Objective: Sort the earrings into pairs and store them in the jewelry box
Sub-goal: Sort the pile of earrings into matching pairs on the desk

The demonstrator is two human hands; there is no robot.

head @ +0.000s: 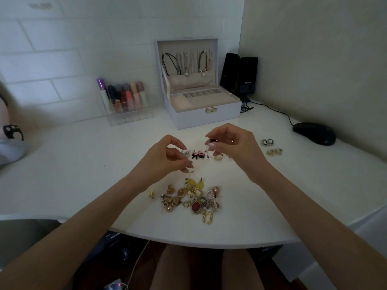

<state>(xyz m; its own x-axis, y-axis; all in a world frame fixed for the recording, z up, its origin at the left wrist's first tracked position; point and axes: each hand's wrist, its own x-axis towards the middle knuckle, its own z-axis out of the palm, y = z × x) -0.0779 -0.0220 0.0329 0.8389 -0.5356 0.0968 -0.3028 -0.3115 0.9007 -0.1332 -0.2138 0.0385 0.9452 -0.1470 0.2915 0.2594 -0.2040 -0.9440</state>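
Note:
A heap of mixed earrings (191, 198), mostly gold with pearls and a red stone, lies near the front of the white desk (83, 174). Beyond it sits a small row of black and pink earrings (196, 154). My right hand (232, 146) hovers above that row, its fingertips pinched on a small dark earring (213, 140). My left hand (167, 160) is raised beside it, thumb and fingers pinched on a tiny dangling earring (187, 170). The grey jewelry box (201, 116) stands open at the back, its lid hung with necklaces.
Two sorted pairs lie at the right: dark cameo earrings (267, 142) and gold ones (274, 151). A black mouse (314, 133) and speakers (240, 74) stand at the back right. A clear lipstick organiser (125, 103) is left of the box.

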